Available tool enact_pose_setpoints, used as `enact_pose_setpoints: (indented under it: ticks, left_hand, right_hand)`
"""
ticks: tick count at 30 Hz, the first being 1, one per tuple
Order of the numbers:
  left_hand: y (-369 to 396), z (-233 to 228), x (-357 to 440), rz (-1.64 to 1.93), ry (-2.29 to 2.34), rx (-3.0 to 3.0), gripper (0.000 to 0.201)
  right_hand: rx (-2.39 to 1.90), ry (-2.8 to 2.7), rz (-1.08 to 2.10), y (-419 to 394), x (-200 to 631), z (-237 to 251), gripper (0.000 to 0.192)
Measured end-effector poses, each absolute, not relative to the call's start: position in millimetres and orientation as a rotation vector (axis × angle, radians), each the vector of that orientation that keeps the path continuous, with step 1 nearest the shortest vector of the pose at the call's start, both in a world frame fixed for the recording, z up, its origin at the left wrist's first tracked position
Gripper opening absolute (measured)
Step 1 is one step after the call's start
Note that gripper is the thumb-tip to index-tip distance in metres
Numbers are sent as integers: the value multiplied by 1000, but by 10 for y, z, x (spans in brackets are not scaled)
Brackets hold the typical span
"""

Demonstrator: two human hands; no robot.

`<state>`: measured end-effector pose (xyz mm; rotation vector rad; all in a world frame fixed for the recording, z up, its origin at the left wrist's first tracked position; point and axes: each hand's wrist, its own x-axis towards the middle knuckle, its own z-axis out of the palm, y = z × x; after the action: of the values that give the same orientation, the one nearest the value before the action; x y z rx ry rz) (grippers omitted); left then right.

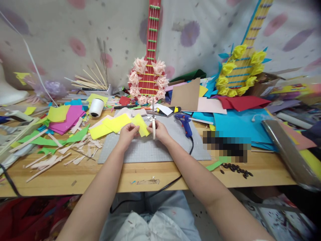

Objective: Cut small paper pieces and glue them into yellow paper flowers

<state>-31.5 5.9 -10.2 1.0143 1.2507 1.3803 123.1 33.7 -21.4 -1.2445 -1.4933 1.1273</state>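
My left hand [129,134] pinches a small square of yellow paper [141,126] above the grey cutting mat [160,154]. In my right hand [160,131] is a pair of white-handled scissors [153,128], blades pointing up and away from me. The fingertips of that hand are close to the paper's right edge; I cannot tell whether they touch it. Beyond my left hand, more yellow paper pieces [116,123] lie on the mat and over its left edge. A blue hot glue gun [185,124] lies right of my right hand, a glue stick at its back.
Paper scraps [75,147] litter the wooden table [120,184] on the left. At the back stand a red paper guitar [147,80] with pink flowers and a yellow one [237,73]. Blue sheets [238,124] and dark beads [237,169] lie right. The glue gun's cord [173,182] hangs over the front edge.
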Motion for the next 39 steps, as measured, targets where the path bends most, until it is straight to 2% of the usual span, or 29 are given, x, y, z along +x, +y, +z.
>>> enact_pose_setpoints:
  ticks: [13,20,26,30,34,39]
  left_hand:
    - [55,-81,-326,1382,1224,963,34]
    - [117,-130,-371,1565,1363,920,30]
    - [128,-117,-410,1576,1426,924,31]
    - [123,-129,-401,1559,1496,941,29]
    - [146,-183,-416,1581,1558,964,28]
    - [156,-205,-410,1615,1520,883,28]
  right_hand:
    - [-1211,-1447,1092,349,1289,-204,24]
    - [-1362,-1512,955,355,1352,-180,21]
    - [-1738,-1836,608,287,1449,-12,25]
    - [-1835,-1995,397,327,1469,184,23]
    - [-1907,-1991,264,671,1442,342,35]
    - [-1912,-2132,129,1201,1448,408,25]
